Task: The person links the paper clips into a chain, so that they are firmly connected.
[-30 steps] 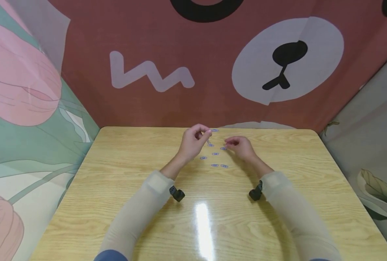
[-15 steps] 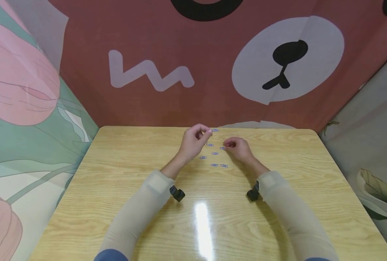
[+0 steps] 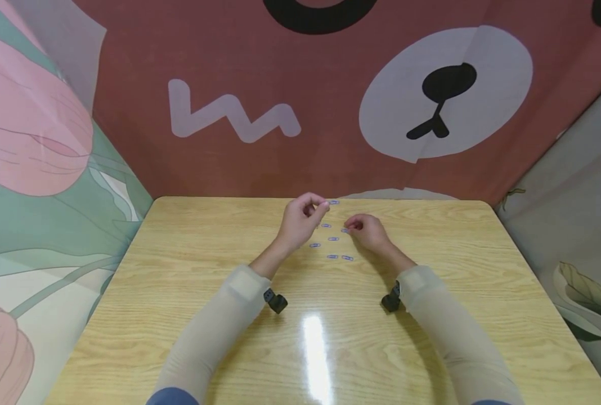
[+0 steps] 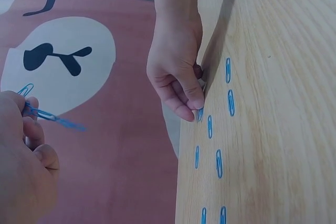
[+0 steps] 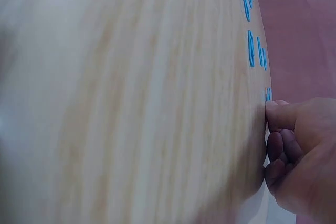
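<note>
In the left wrist view, my left hand (image 4: 26,166) pinches a short chain of linked blue paper clips (image 4: 47,115) that hangs above the table; its lower end is blurred. Seen from the head, this left hand (image 3: 300,220) is raised near the table's far edge. To its right, my right hand (image 3: 372,232) is low at the tabletop, thumb and forefinger pinching the end of one blue paper clip (image 3: 344,230). That same paper clip (image 5: 268,94) pokes out past the thumb in the right wrist view. Its other end is hidden by the fingertips.
Several loose blue paper clips (image 3: 333,239) lie scattered between and in front of the hands, with one paper clip (image 3: 334,202) by the far edge. The wooden table (image 3: 204,236) ends at a red printed cloth (image 3: 219,163). Patterned cloths hang at both sides.
My right hand has moved slightly left and its fingers have closed in on the paper clip there. The left hand stays in place while its hanging chain swings a little left.
</note>
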